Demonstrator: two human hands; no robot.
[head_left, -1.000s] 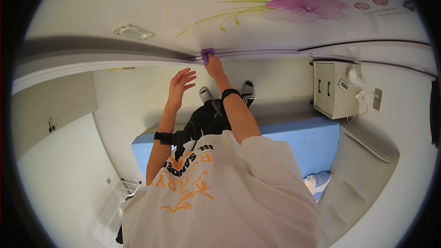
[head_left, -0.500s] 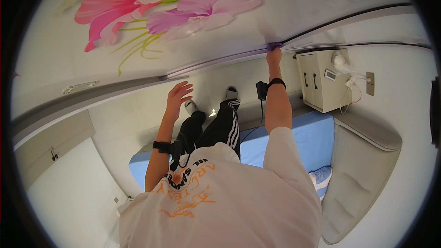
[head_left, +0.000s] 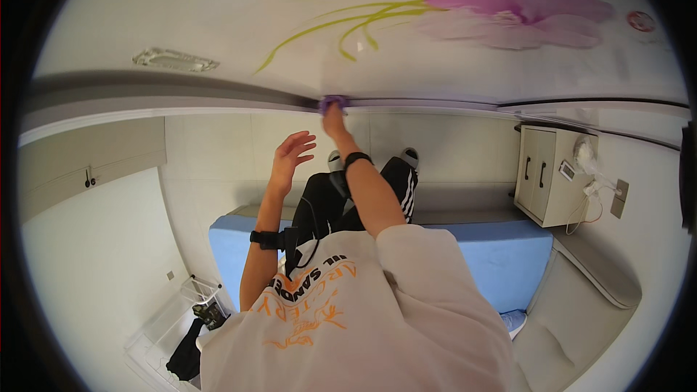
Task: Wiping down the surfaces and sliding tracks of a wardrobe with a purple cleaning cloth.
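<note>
My right hand [head_left: 335, 122] is closed round a bunched purple cloth [head_left: 333, 103]. It presses the cloth against the lower edge of a glossy white panel [head_left: 239, 22] printed with pink flowers and green stems. The cloth sits where the panel meets a dark grey frame strip [head_left: 181, 94]. My left hand [head_left: 292, 154] hangs in the air a little nearer and to the left, fingers apart, holding nothing. A recessed handle [head_left: 174, 60] shows in the panel at the left.
Behind my legs lies a blue mattress [head_left: 486, 250] beside a grey padded headboard [head_left: 581, 312]. A pale two-door bedside cabinet [head_left: 537, 173] with cables stands at the right. A white rack [head_left: 200, 290] with dark items is at the lower left. Pale floor tiles [head_left: 443, 149] run below the panel.
My right hand has moved left along the panel's lower edge with the cloth, closer to my left hand. The view has shifted left; the left hand stays open.
</note>
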